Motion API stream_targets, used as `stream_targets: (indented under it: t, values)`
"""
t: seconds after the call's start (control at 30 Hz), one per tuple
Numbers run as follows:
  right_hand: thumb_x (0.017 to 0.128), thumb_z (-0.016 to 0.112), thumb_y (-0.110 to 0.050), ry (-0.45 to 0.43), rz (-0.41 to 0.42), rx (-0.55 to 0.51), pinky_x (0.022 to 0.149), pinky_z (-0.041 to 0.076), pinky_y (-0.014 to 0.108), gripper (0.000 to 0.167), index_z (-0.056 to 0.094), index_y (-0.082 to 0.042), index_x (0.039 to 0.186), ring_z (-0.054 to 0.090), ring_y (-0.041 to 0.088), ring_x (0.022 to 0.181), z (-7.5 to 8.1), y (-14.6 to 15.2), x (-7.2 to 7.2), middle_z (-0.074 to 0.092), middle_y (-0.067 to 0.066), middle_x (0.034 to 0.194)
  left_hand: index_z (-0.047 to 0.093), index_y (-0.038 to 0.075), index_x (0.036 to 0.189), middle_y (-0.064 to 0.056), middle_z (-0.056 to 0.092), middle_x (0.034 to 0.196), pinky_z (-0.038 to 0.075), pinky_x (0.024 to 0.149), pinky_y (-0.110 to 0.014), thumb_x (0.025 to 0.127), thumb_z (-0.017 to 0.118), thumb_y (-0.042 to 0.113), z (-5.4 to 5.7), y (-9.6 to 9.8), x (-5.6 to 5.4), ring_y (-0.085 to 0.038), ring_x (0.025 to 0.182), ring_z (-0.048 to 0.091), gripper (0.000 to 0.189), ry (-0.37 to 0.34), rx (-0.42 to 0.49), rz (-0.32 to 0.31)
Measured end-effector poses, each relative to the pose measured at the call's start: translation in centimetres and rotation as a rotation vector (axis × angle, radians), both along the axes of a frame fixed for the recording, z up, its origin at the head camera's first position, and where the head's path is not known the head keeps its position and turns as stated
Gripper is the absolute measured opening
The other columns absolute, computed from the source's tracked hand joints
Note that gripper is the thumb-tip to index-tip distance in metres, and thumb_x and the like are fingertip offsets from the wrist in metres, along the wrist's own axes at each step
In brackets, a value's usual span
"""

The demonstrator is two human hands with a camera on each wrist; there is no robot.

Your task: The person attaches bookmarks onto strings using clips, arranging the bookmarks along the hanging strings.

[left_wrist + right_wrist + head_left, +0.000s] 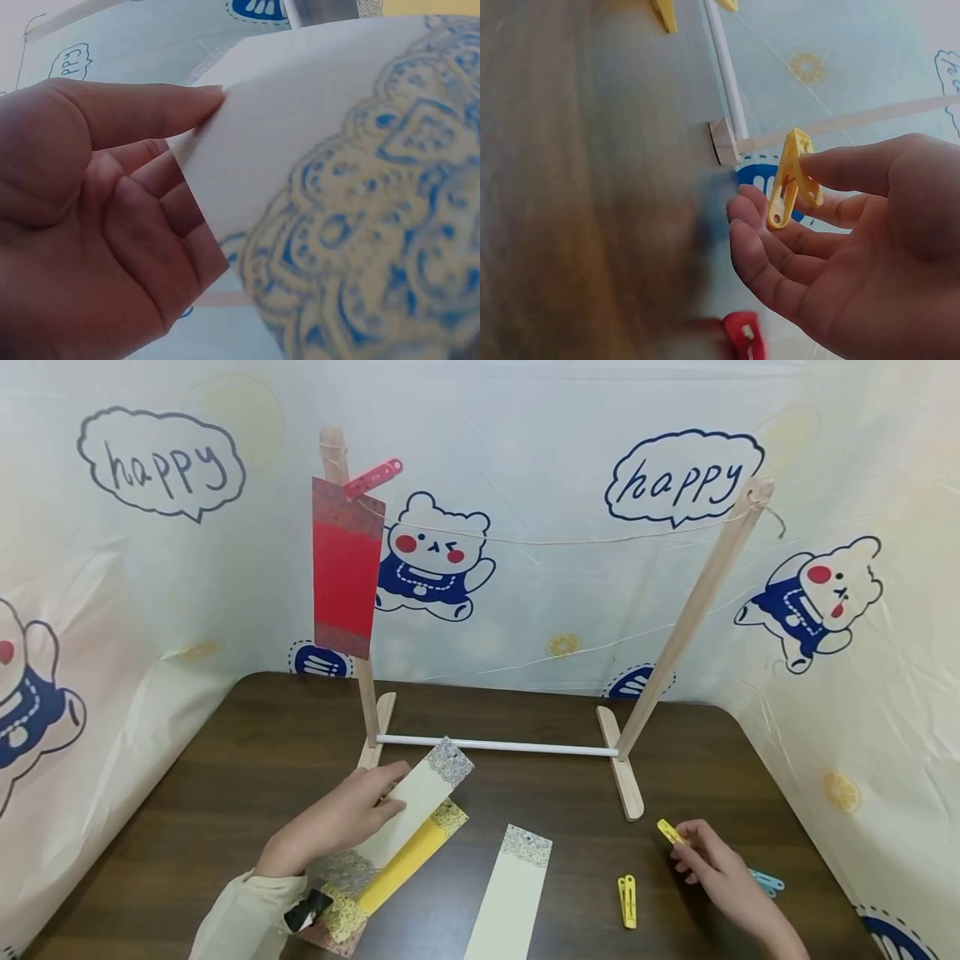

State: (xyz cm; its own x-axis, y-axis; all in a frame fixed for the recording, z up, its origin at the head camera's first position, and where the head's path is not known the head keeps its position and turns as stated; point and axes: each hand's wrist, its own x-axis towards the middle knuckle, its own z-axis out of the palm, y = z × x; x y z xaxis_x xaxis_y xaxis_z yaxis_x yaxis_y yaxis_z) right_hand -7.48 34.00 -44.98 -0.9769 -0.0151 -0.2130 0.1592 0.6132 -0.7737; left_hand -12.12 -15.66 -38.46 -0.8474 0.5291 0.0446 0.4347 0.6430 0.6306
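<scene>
My left hand (341,814) pinches a white bookmark-like card (412,806) with lacy patterned ends, thumb on one face in the left wrist view. It is lifted at a slant and overlaps a yellow card (408,858) and a brownish card end (337,935) in the head view. Between thumb and fingers, my right hand (723,872) holds a yellow clothespin (791,180) above the table's right side. Below it lies a second yellow clothespin (627,902). A blue clothespin (767,882) shows just past the right hand, partly hidden.
A wooden stand has two posts (693,618), a white crossbar (525,747) and a string (555,542). A red card (341,577) hangs at the left post under a red clothespin (372,478). Another pale card (510,893) lies front centre. Behind is a printed cloth (540,443).
</scene>
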Motion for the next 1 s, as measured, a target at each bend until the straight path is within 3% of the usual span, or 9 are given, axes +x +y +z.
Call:
stream_targets:
  t: [0.17,0.37,0.43,0.57,0.77,1.0]
  values:
    - [0.104,0.054,-0.022,0.116,0.024,0.097,0.066,0.054,0.029,0.027,0.049,-0.006,0.125,0.063,0.018,0.08,1.5,-0.7,0.0,0.063,0.011,0.095,0.055,0.011,0.102,0.004,0.042,0.065,0.038,0.05,-0.024,0.097,0.062,0.004,0.3,0.2,0.0,-0.005,0.051,0.036,0.011,-0.032,0.047,0.043]
    - [0.103,0.057,-0.027,0.265,0.06,0.156,0.041,0.048,0.032,0.024,0.055,-0.012,0.121,0.055,0.013,0.064,3.5,-1.5,-0.3,0.06,0.008,0.086,0.057,0.009,0.106,0.002,0.049,0.069,0.041,0.051,-0.024,0.096,0.062,0.003,0.3,0.3,-0.1,-0.007,0.055,0.043,0.013,-0.022,0.058,0.073]
    - [0.101,0.06,-0.026,0.332,0.076,0.194,0.042,0.049,0.03,0.024,0.056,-0.012,0.12,0.055,0.011,0.064,4.1,-1.8,-0.5,0.061,0.005,0.085,0.057,0.009,0.108,0.002,0.055,0.075,0.043,0.052,-0.025,0.097,0.062,0.003,0.3,0.4,-0.1,-0.008,0.059,0.047,0.013,-0.018,0.07,0.081]
    - [0.097,0.066,-0.021,0.473,0.093,0.287,0.058,0.049,0.024,0.027,0.056,-0.011,0.121,0.058,0.005,0.07,5.2,-2.3,-1.0,0.064,0.0,0.087,0.059,0.008,0.113,-0.003,0.064,0.089,0.047,0.054,-0.026,0.096,0.063,0.002,0.4,0.6,-0.2,-0.011,0.065,0.053,0.019,-0.003,0.097,0.117]
    - [0.092,0.072,-0.015,0.588,0.107,0.313,0.059,0.05,0.023,0.028,0.056,-0.012,0.116,0.057,0.002,0.07,6.7,-3.3,-1.4,0.064,-0.003,0.086,0.059,0.003,0.123,-0.011,0.069,0.108,0.054,0.063,-0.025,0.093,0.067,0.001,0.8,0.7,-0.1,-0.012,0.08,0.062,0.031,0.069,0.13,0.153]
    - [0.085,0.079,-0.01,0.659,0.138,0.34,0.061,0.053,0.024,0.027,0.062,-0.013,0.105,0.06,0.004,0.07,8.5,-4.4,-2.2,0.069,-0.003,0.087,0.058,0.005,0.118,-0.01,0.069,0.101,0.054,0.061,-0.023,0.093,0.067,0.002,1.2,0.8,-0.3,-0.013,0.073,0.062,0.027,0.097,0.171,0.167]
